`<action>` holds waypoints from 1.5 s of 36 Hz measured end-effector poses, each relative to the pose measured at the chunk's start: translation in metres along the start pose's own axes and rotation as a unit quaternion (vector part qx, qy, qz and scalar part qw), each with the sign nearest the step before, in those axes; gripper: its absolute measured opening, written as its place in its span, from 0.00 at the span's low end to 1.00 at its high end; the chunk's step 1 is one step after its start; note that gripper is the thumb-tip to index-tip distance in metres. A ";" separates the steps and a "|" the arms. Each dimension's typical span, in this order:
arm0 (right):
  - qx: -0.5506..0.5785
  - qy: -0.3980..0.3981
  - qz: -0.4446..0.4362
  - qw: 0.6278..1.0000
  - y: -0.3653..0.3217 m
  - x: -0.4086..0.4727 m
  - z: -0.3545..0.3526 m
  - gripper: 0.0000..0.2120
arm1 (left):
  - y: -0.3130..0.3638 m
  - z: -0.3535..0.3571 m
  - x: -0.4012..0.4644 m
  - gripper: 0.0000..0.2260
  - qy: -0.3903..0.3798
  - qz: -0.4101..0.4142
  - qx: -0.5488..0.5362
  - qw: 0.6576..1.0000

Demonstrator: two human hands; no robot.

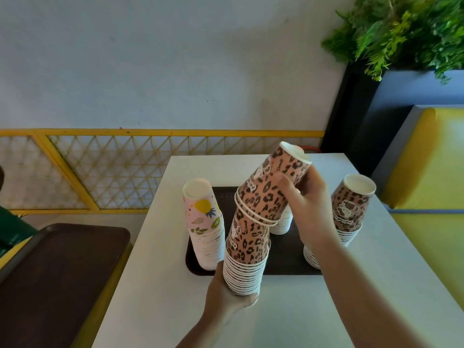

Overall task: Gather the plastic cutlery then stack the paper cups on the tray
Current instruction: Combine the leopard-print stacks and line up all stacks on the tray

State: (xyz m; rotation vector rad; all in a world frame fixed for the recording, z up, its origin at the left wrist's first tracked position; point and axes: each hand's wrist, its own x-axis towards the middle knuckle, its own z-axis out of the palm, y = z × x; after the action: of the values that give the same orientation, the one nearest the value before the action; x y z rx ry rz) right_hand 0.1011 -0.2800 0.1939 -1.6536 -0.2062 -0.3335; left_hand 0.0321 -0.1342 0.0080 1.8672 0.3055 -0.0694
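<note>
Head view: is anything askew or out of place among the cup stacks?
Yes. The leopard-print cups gripped by the right hand sit tilted over the leopard stack, which the left hand steadies, so they are not nested squarely. No cutlery is visible. The other stacks stand upright.

White table (155,285) bears a dark tray (286,259) holding cup stacks (204,232).

Matt paper cups (247,249); dark textured plastic tray (286,262); smooth white table (155,285).
</note>
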 end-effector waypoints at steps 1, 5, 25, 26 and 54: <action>0.020 0.016 0.000 1.000 -0.001 0.003 -0.002 0.28 | 0.000 0.000 0.000 0.38 0.006 0.001 -0.002 1.000; 0.056 0.072 0.009 0.996 0.002 0.019 -0.006 0.20 | -0.003 -0.004 -0.002 0.40 0.030 0.006 -0.008 0.999; -0.187 -0.065 0.134 0.971 0.131 -0.001 0.025 0.29 | -0.003 -0.007 -0.005 0.43 0.023 -0.002 0.006 1.000; -0.193 -0.074 0.134 0.969 0.132 -0.003 0.025 0.29 | -0.002 -0.006 -0.004 0.43 0.021 -0.006 0.012 1.000; -0.101 -0.129 0.014 0.986 0.052 -0.014 0.007 0.21 | -0.001 0.004 0.008 0.37 -0.003 -0.014 0.017 1.000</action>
State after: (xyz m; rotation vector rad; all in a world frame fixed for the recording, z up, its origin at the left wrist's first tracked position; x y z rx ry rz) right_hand 0.1054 -0.2778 0.1392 -1.8974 -0.3527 -0.1208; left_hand 0.0399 -0.1361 0.0041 1.8966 0.3279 -0.0994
